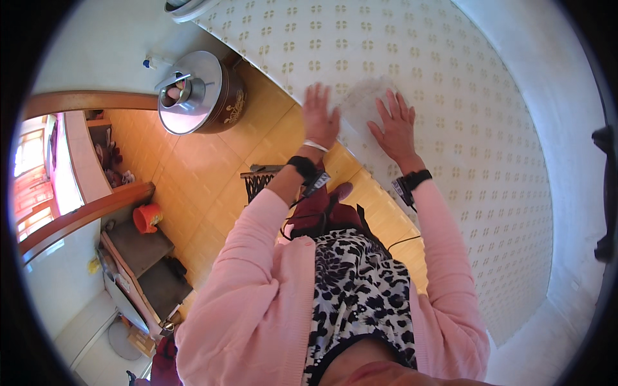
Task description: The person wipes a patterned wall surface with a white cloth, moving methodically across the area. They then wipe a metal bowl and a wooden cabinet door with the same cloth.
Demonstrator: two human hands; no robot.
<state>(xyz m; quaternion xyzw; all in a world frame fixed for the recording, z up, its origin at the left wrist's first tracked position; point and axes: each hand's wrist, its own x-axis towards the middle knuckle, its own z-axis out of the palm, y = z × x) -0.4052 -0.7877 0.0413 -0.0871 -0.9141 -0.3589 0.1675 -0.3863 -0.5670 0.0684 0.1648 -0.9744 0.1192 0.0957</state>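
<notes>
Between my hands, on a white surface with a small gold-green flower pattern (463, 122), lies a thin whitish-grey patch (364, 94); whether it is fluff, powder or clear film I cannot make out. My right hand (396, 132) is palm down beside the patch's right side, its fingers spread. To the patch's left, near the surface's edge, is my left hand (320, 119), with its fingers stretched out and a little smeared by motion. Neither hand holds anything. Whether the palms touch the surface is hard to tell.
A round brown stove-like drum (235, 96) with a grey top stands left of the surface, carrying a metal pot (183, 93). A dark netted stool (257, 183) is near my legs. Farther left are an orange-red bucket (147, 218) and a dark-topped cabinet (161, 283).
</notes>
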